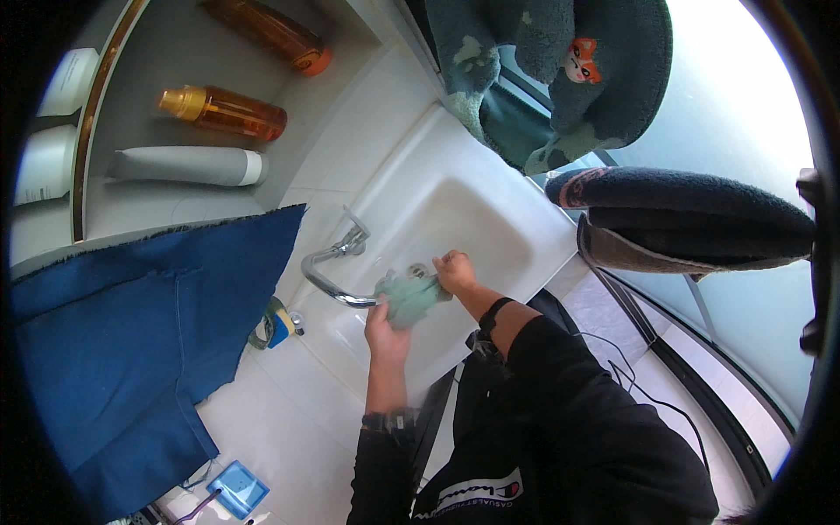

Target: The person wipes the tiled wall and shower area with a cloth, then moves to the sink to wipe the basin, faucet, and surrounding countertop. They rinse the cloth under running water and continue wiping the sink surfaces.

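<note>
A crumpled, pale green cloth (409, 300) hangs bunched between my two hands over the white washbasin (514, 186). My left hand (387, 331) grips its lower left side, close beneath the spout of the chrome tap (325, 282). On the cloth's right side my right hand (455, 272) is closed, with its fingers curled. The metal drain (417, 270) shows just behind the cloth. Whether water runs from the spout is hard to make out.
Amber bottles (234, 113) and a grey tube (192, 165) stand in an open cabinet at upper left. Dark blue fabric (131, 341) hangs below it. Towels (682, 219) hang at right. A sponge (278, 323) sits beside the tap. A cable (661, 402) trails at right.
</note>
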`<act>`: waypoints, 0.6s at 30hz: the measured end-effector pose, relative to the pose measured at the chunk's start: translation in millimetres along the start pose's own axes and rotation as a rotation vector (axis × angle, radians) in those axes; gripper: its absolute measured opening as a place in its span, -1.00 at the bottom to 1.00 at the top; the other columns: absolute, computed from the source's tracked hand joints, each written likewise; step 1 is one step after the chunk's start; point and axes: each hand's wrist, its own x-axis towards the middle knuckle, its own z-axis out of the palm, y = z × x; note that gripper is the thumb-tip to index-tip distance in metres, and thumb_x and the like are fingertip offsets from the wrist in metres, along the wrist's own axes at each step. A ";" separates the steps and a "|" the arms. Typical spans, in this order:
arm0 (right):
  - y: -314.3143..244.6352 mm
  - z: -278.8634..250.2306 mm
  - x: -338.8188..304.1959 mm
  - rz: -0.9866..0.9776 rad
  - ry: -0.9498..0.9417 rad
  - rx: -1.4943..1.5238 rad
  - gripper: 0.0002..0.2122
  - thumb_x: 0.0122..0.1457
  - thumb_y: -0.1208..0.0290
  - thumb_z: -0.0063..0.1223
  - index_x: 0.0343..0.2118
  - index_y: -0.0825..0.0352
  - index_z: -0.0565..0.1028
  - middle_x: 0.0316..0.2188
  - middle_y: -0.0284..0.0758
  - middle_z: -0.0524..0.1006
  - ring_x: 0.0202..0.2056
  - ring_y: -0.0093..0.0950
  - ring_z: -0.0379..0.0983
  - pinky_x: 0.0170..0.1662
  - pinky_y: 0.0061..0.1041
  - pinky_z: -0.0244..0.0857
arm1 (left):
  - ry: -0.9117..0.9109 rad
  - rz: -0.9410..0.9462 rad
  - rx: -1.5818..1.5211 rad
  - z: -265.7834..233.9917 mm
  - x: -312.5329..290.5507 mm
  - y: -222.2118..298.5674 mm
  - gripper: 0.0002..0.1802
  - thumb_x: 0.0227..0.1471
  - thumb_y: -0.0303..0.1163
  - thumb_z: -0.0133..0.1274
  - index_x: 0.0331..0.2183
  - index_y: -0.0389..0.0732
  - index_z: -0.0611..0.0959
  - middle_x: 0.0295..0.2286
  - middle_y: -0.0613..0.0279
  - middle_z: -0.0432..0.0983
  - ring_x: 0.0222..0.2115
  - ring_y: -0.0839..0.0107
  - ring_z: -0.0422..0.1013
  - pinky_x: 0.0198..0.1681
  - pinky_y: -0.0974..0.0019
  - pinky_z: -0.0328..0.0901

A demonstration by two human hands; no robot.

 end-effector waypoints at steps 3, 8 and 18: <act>-8.9 -9.4 -1.1 0.003 -0.316 0.012 -0.27 0.42 -0.32 -0.03 0.18 0.40 0.60 0.22 0.11 0.59 0.11 0.07 0.61 0.12 -0.03 0.50 | -0.031 -0.047 0.046 7.9 2.6 2.8 -0.57 0.56 -0.24 -0.08 0.31 -0.14 0.52 0.22 0.09 0.54 0.23 0.04 0.48 0.30 -0.22 0.40; -54.2 -2.9 -42.1 0.323 -0.511 0.510 -0.12 0.41 -0.47 -0.19 0.47 0.26 0.40 0.47 -0.06 0.37 0.38 0.07 0.33 0.24 0.25 0.35 | -0.055 -0.120 -0.139 2.2 6.0 -0.1 -0.55 0.53 -0.28 -0.05 0.33 -0.11 0.52 0.24 0.07 0.52 0.26 0.03 0.45 0.32 -0.27 0.37; -80.4 12.3 -40.7 0.220 -0.550 0.913 -0.41 0.42 -0.18 0.17 0.21 0.29 0.55 0.10 -0.17 0.62 0.09 -0.24 0.57 0.17 -0.08 0.44 | 0.044 0.037 0.272 -27.2 -6.0 13.6 -0.35 0.39 -0.39 -0.02 0.45 -0.10 0.36 0.36 0.09 0.38 0.40 -0.02 0.28 0.51 -0.26 0.14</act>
